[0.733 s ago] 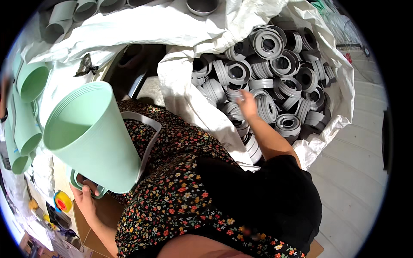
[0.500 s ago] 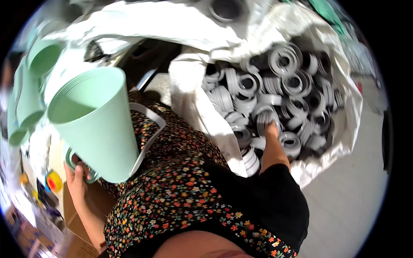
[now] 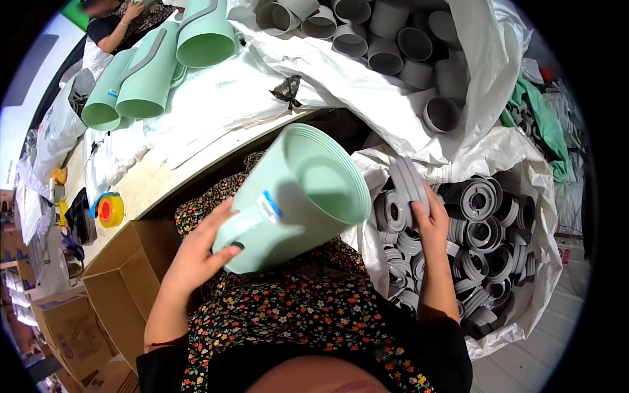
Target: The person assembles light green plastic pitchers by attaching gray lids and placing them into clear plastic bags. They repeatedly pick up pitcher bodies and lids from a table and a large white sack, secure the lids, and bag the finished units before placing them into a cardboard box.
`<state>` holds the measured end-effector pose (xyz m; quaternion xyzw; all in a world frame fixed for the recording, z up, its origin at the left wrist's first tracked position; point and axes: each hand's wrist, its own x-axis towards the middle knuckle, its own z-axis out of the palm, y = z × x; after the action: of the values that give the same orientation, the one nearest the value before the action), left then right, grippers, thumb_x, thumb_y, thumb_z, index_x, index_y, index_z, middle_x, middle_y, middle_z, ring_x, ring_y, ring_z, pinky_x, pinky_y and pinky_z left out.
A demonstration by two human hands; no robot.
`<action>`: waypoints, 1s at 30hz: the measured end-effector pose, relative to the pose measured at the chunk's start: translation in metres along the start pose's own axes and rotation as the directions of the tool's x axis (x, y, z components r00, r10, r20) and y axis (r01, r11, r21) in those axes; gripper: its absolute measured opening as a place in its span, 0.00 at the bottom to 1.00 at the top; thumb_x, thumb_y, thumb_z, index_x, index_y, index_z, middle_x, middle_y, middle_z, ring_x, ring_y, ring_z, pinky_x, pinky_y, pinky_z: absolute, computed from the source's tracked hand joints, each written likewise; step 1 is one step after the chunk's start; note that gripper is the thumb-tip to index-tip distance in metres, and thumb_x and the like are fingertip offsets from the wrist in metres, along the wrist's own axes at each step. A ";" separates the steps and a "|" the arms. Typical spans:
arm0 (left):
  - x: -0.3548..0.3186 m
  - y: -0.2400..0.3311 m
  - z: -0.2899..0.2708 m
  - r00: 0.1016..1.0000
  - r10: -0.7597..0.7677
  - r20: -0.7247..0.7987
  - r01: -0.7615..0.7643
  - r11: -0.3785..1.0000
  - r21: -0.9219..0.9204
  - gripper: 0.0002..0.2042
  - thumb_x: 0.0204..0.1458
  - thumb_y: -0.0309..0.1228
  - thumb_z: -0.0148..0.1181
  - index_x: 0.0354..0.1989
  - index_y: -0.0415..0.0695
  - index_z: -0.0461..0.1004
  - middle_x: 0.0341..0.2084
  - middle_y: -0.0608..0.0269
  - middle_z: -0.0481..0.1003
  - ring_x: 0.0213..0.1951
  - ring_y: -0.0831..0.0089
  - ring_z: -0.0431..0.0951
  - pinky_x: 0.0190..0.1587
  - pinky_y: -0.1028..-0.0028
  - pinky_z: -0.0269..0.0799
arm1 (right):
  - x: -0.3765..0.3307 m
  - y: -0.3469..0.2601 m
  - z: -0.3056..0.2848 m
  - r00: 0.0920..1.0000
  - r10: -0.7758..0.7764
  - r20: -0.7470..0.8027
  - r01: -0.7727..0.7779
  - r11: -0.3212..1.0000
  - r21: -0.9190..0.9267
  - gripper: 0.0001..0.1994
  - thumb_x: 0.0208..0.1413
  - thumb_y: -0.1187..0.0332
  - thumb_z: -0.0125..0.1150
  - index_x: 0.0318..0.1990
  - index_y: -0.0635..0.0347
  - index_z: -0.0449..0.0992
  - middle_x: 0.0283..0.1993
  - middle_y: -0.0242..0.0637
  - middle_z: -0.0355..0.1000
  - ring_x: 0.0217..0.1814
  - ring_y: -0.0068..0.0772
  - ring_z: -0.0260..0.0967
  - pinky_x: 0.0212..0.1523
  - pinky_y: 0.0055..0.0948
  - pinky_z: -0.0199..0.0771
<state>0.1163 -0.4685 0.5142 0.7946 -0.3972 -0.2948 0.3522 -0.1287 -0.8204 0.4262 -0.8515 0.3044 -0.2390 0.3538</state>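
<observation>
My left hand [image 3: 200, 252] is closed on the lower end of a mint-green plastic pitcher [image 3: 262, 223]. The pitcher lies tilted over my lap, its wide mouth facing up and right, with a blue-and-white label on its side. Its handle is mostly hidden. To the right, my right hand [image 3: 430, 213] grips a grey round plastic lid [image 3: 407, 178], seen nearly edge-on between thumb and fingers. The lid is apart from the pitcher, above a white sack [image 3: 540, 262] filled with similar grey lids [image 3: 483, 234].
Several mint-green pitchers [image 3: 143, 82] lie on the table [image 3: 157, 177] at the far left. Behind the lids, another white sack [image 3: 485, 78] holds grey cups [image 3: 383, 56]. A yellow-and-red tape roll [image 3: 110, 211] stands near an open cardboard box [image 3: 121, 281]. At the upper left another person [image 3: 111, 29] works.
The right hand has come up out of the sack with a grey lid. The pitcher has swung rightward, its mouth now facing the right hand, and the view has shifted.
</observation>
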 end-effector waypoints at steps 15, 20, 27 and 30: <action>0.005 -0.048 -0.034 0.989 0.072 -0.131 -0.098 0.974 -0.202 0.22 0.46 0.24 0.61 0.52 0.42 0.66 0.44 0.59 0.72 0.45 0.71 0.71 0.46 0.71 0.68 | 0.073 -0.164 0.052 0.519 -0.838 0.168 0.801 0.545 0.247 0.24 0.50 0.54 0.57 0.49 0.63 0.70 0.39 0.47 0.69 0.37 0.45 0.67 0.38 0.37 0.67; 0.003 -0.064 -0.008 0.989 -0.019 -0.145 -0.054 0.875 -0.482 0.15 0.48 0.32 0.60 0.43 0.39 0.70 0.37 0.55 0.72 0.36 0.67 0.74 0.41 0.70 0.70 | 0.073 -0.167 0.065 0.646 -0.730 0.224 0.707 0.683 0.185 0.22 0.52 0.59 0.55 0.51 0.63 0.69 0.41 0.46 0.69 0.40 0.44 0.67 0.42 0.34 0.66; -0.022 -0.026 -0.007 0.986 0.158 -0.053 -0.156 0.987 0.034 0.22 0.46 0.38 0.62 0.46 0.39 0.66 0.36 0.51 0.73 0.35 0.62 0.75 0.39 0.67 0.70 | 0.097 -0.161 0.068 0.607 -0.753 0.253 0.667 0.656 0.352 0.26 0.57 0.50 0.48 0.52 0.63 0.69 0.42 0.46 0.69 0.43 0.45 0.66 0.47 0.38 0.64; -0.018 -0.032 -0.040 0.980 -0.181 -0.088 0.139 0.925 -0.353 0.15 0.45 0.35 0.64 0.37 0.42 0.70 0.27 0.63 0.74 0.33 0.77 0.72 0.37 0.73 0.68 | 0.103 -0.173 0.069 0.526 -0.809 0.261 0.720 0.587 0.370 0.30 0.56 0.44 0.44 0.49 0.65 0.70 0.43 0.47 0.69 0.43 0.48 0.66 0.46 0.38 0.64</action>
<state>0.1502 -0.4263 0.5152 0.7665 -0.2514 -0.3395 0.4837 0.0470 -0.7626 0.5313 -0.8830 -0.2105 -0.2210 0.3567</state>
